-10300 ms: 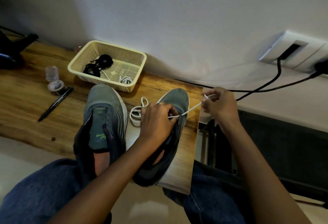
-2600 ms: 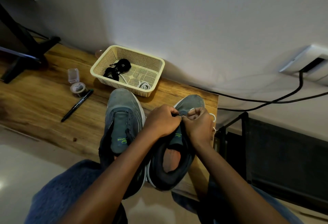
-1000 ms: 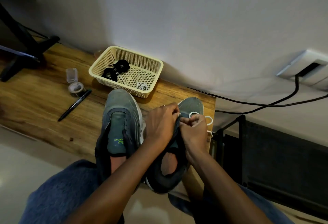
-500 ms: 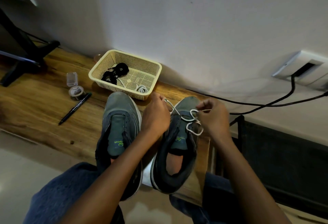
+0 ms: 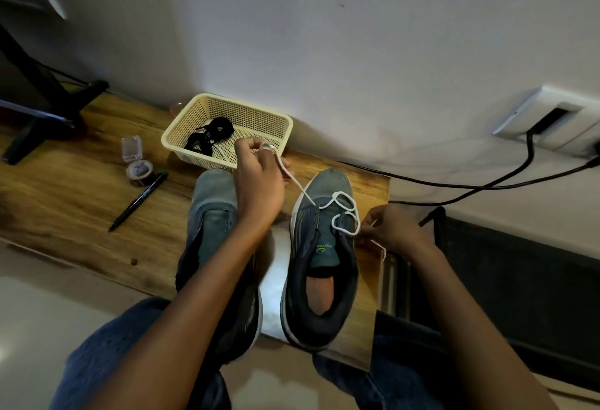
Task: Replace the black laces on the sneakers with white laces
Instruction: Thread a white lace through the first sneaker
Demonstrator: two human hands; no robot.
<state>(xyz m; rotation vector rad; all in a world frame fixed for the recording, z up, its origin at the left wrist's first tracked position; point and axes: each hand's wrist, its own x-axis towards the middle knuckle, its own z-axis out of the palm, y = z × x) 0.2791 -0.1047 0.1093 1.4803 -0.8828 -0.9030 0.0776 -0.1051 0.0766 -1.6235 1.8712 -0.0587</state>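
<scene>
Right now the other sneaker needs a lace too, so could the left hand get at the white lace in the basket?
Probably yes: the left hand hovers just beside the basket, whose top is open, but it grips the white lace already.

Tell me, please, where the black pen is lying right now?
In the head view the black pen lies on the wooden table, left of the left sneaker and just below the small tape roll.
</scene>
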